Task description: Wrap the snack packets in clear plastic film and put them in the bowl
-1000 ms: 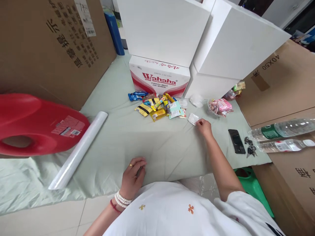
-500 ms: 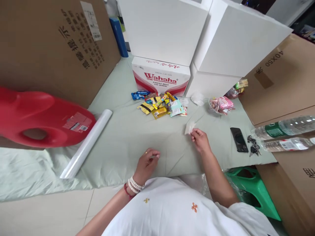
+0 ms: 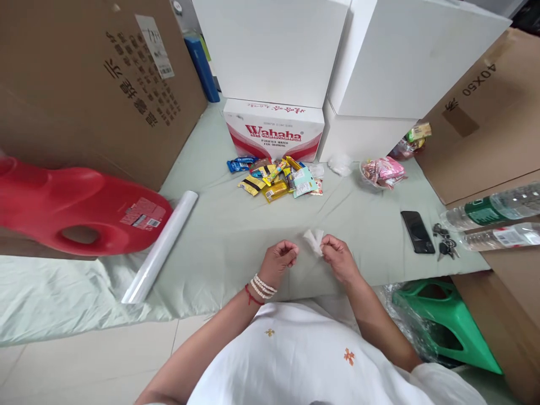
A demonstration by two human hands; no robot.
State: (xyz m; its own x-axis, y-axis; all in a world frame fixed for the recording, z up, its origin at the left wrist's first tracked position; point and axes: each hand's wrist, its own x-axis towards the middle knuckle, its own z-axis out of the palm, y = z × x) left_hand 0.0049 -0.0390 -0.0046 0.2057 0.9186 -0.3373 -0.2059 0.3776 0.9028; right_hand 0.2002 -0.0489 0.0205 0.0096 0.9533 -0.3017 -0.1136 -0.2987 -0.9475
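Note:
My right hand (image 3: 338, 259) pinches a small crumpled, whitish plastic bag (image 3: 313, 242) between thumb and fingers, just above the cloth-covered table. To its left, my left hand (image 3: 278, 261) has its fingers curled in, thumb close to the forefinger, with nothing visible in them. A small gap separates its fingertips from the bag. Beyond both hands lies a pile of wrapped snacks (image 3: 276, 191) in yellow, blue and pale green packets. Right of the pile sits another crumpled clear bag (image 3: 340, 165), beside a clear bowl (image 3: 368, 183) heaped with pink packets.
A Wahaha box (image 3: 274, 135) and white boxes (image 3: 274, 50) stand at the back. On the left are a red jug (image 3: 113, 191) and a white roll (image 3: 162, 247). To the right lie a phone (image 3: 417, 232), keys (image 3: 446, 244) and bottles (image 3: 485, 212). A green stool (image 3: 464, 349) stands below the edge.
The right hand has brought the plastic bag left and nearer to me. My left hand has moved right and forward, close to the bag. The view has shifted slightly.

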